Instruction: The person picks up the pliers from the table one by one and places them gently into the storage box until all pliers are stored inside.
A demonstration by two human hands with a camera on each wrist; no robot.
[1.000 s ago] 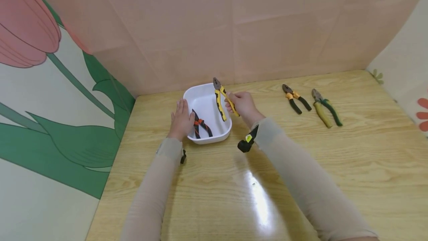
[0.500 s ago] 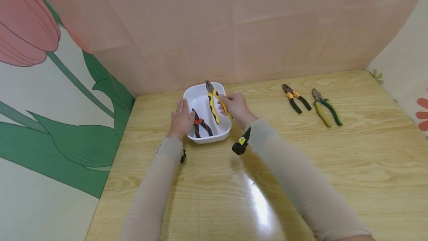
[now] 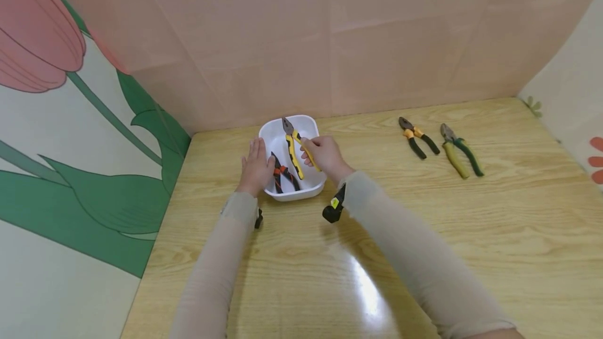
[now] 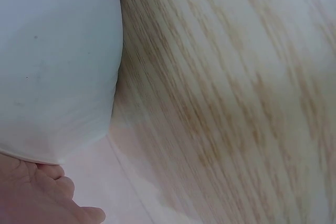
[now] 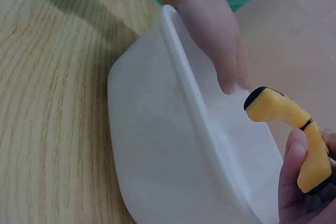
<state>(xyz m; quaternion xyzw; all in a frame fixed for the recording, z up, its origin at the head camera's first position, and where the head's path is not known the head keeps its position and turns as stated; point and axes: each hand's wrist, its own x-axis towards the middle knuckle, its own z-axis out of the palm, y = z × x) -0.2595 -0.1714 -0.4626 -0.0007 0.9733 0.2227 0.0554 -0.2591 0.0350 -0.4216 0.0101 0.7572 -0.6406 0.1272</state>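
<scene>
A white plastic basin [image 3: 294, 196] stands near the back of the table. My left hand [image 3: 256, 169] rests along its left rim with straight fingers, the thumb reaching over the inner side. My right hand [image 3: 325, 156] pinches one handle of the yellow-and-black pliers [image 3: 294, 155] over the basin. The pliers' jaws point to the far side and their handles are spread. In the right wrist view, the yellow handle [image 5: 283, 109] shows above the rim. Red-and-black pliers [image 3: 284, 171] lie inside the basin, close to my left thumb.
Orange-and-black pliers [image 3: 418, 138] and green-handled pliers [image 3: 461, 150] lie on the wooden table [image 3: 424, 224] to the right. A pink cloth backdrop [image 3: 330, 41] rises right behind the basin. Floral panels [image 3: 155, 182] border the left side.
My right hand has moved left and slightly nearer with the yellow-and-black pliers, from the basin's right edge to over its middle. My left hand stays on the rim.
</scene>
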